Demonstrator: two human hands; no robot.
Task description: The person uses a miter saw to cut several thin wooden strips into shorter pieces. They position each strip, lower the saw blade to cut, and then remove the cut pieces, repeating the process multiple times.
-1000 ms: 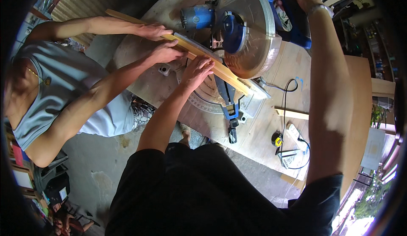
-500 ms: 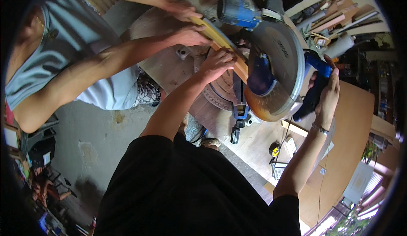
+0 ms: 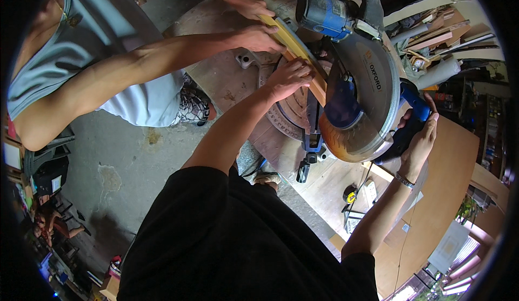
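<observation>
A mitre saw with a blue motor and a clear blade guard stands on the wooden bench in front of me. My right hand is closed around its blue and black handle. My left hand presses down on a light wooden strip, fingers curled over it beside the guard. The strip lies slantwise along the saw's fence, and its near end reaches the guard. A co-worker's two hands hold the same strip farther up. The guard hides part of the blade.
A round scaled turntable sits under the saw. On the bench to the right are a tape measure and a white power strip. Wood offcuts are piled at the far right. The co-worker stands at the left on concrete floor.
The view has shifted slightly, so the saw and bench appear farther right. Both my hands keep their holds, and the co-worker's hands stay on the strip.
</observation>
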